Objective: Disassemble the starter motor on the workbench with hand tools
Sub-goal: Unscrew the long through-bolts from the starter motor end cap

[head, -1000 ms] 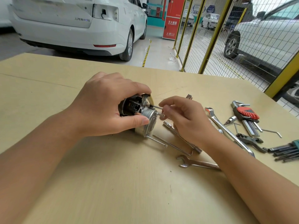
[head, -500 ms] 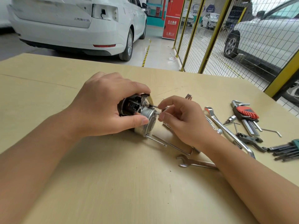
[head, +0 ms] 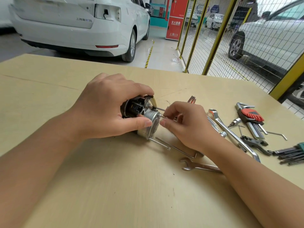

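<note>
Workbench (head: 98, 186): pale wood top. Starter motor (head: 148, 124) lies on its side near centre. Just beside it, 2 long bolts (head: 166, 145). Open-end wrench (head: 197, 165) nearer the front edge. To the right: ratchet handle (head: 230, 130), small socket (head: 235, 121), red hex-key set (head: 250, 115), loose hex key (head: 278, 134), green hex-key set (head: 292, 153).

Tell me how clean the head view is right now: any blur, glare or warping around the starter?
Head view: starter motor and both hands sharp, left hand gripping it; soft even daylight, faint shadows on the workbench; mild shine on the ratchet handle; wide-angle bending of the fence at the edges.
</note>
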